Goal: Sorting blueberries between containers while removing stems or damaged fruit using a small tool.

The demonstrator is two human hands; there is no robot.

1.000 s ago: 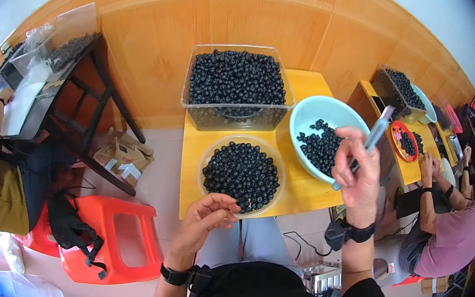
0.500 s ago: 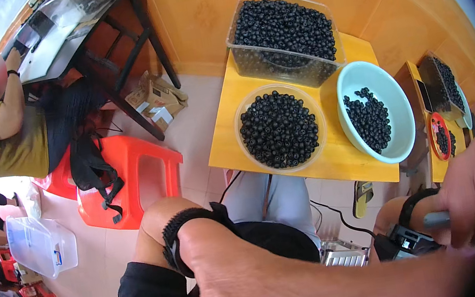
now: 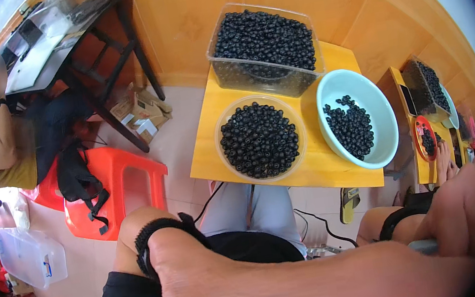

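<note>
My left hand (image 3: 208, 282) looms very close along the lower edge, its wrist wrapped in a black strap (image 3: 167, 236). It stretches rightward, and its fingers do not show. At the right my right hand (image 3: 465, 210), also close and blurred, lies beside another dark strap (image 3: 399, 222). Its fingers cannot be made out. A small grey thing (image 3: 424, 246) peeks out by the two hands; whether either holds it is hidden. Black beads fill a round clear tub (image 3: 225, 166) on the yellow table (image 3: 206, 165), beyond my hands. A pale blue basin (image 3: 385, 126) beside it holds fewer beads.
A clear rectangular bin (image 3: 265, 86) heaped with black beads stands behind the tub. To the left are a red stool (image 3: 114, 167), a seated person (image 3: 1, 147) and a clear plastic box (image 3: 32, 256). Another person's hands (image 3: 445, 163) work beside a red dish (image 3: 427, 151) at the right.
The whole scene has shifted left in view. My right hand's fingers, curled by the grey thing before, no longer show clearly. Another person's hands have appeared at the right-hand table.
</note>
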